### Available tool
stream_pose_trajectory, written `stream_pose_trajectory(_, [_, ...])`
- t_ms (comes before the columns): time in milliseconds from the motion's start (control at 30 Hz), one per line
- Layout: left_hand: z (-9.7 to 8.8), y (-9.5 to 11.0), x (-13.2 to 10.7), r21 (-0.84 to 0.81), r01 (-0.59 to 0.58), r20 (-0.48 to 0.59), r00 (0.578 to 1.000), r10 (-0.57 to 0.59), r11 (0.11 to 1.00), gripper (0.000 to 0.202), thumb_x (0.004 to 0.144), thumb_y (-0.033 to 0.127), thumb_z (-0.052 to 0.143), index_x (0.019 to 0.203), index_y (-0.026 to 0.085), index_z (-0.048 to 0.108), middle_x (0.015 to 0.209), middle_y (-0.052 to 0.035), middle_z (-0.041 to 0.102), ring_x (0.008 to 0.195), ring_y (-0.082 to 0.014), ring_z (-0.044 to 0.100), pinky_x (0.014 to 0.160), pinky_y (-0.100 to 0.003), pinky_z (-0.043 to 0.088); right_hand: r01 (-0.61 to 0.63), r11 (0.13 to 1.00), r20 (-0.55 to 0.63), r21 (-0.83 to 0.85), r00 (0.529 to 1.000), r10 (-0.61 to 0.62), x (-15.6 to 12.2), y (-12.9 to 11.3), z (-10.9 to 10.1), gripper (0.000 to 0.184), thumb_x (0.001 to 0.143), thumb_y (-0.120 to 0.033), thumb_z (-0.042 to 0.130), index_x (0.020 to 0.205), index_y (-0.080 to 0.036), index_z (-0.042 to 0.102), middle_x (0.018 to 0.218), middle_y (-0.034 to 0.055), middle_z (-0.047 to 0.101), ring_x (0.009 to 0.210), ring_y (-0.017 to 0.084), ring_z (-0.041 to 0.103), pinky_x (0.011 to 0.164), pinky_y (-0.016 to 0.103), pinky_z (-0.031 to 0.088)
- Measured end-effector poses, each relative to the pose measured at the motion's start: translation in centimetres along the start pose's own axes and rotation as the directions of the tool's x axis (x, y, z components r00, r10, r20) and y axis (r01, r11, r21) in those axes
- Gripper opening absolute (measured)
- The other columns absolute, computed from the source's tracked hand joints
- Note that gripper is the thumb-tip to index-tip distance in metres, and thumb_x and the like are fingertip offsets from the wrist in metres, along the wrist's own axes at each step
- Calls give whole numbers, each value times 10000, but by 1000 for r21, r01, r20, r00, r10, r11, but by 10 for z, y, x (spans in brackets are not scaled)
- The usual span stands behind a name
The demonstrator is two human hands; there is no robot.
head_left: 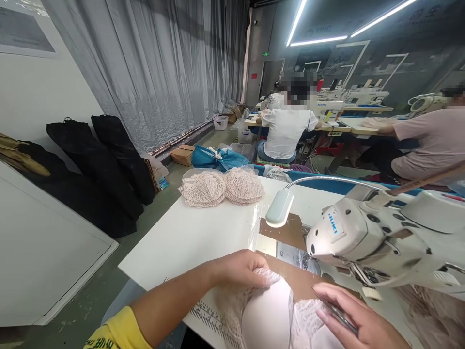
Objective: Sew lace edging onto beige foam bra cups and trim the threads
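A pale pink lace bra (267, 310) with smooth moulded cups lies at the front edge of the table, partly cut off by the bottom of the view. My left hand (245, 269) pinches the lace at the top of its left cup between thumb and fingers. Over the other cup, my right hand (358, 315) is closed around a slim silver metal tool (341, 317), whose kind I cannot make out. The fingertips of that hand touch the lace beside the middle of the bra.
A white JUKI sewing machine (348, 237) stands at the right, under a bendable lamp (279, 207). Stacked lace cups (221, 186) lie at the table's far edge. Beige lace fabric (432, 315) is at the right. Two seated people (288, 128) work at machines beyond.
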State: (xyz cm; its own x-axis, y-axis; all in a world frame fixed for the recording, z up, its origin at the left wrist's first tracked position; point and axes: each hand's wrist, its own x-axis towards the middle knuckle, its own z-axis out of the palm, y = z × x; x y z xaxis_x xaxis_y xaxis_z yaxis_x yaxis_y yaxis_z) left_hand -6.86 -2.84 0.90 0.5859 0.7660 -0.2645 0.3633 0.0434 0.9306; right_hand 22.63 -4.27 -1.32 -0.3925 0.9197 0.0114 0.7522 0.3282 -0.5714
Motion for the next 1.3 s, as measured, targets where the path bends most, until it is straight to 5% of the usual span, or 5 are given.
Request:
stream_pose_trajectory(100, [2, 1, 2, -154, -55, 41, 997, 62, 987, 316, 779, 455, 666, 790, 153, 573, 709, 29, 473, 644, -95, 430, 575, -194, 327, -33, 993, 80, 111, 997, 24, 19, -41, 1, 395, 807, -518, 587, 1130, -299, 642, 1174, 51, 683, 1057, 274, 641, 854, 344, 546])
stream_pose_trajectory(300, [6, 3, 13, -147, -65, -19, 998, 63, 987, 352, 686, 438, 770, 821, 148, 623, 749, 26, 518, 684, -101, 451, 594, -187, 329, -39, 971, 175, 234, 985, -2, 37, -69, 8, 298, 851, -415, 516, 635, -210, 516, 598, -31, 522, 580, 144, 503, 519, 241, 409])
stream_pose_trajectory(600, [14, 2, 14, -412, 62, -19, 997, -76, 909, 350, 622, 409, 830, 732, 113, 679, 627, 25, 502, 608, -95, 428, 558, -209, 316, -52, 895, 125, 443, 992, -4, 39, -42, 12, 368, 880, -501, 496, 1059, -218, 650, 923, 62, 704, 878, 239, 655, 728, 312, 541])
stream_pose_trajectory(800, [16, 7, 13, -383, 39, -65, 996, -69, 923, 363, 667, 452, 786, 804, 118, 748, 645, 12, 537, 613, -98, 429, 563, -216, 310, 4, 865, 212, 501, 969, -128, 43, -43, 2, 291, 884, -458, 532, 1017, -260, 699, 1033, 51, 722, 1007, 243, 654, 894, 336, 510])
stream_pose_trajectory(1300, [15, 6, 11, -315, 81, -7, 996, -88, 946, 357, 682, 453, 764, 644, 117, 649, 580, 47, 383, 576, -76, 319, 509, -224, 212, -36, 858, 309, 513, 940, -146, 42, -58, 2, 251, 893, -451, 527, 938, -251, 672, 907, 18, 716, 857, 207, 656, 771, 296, 494])
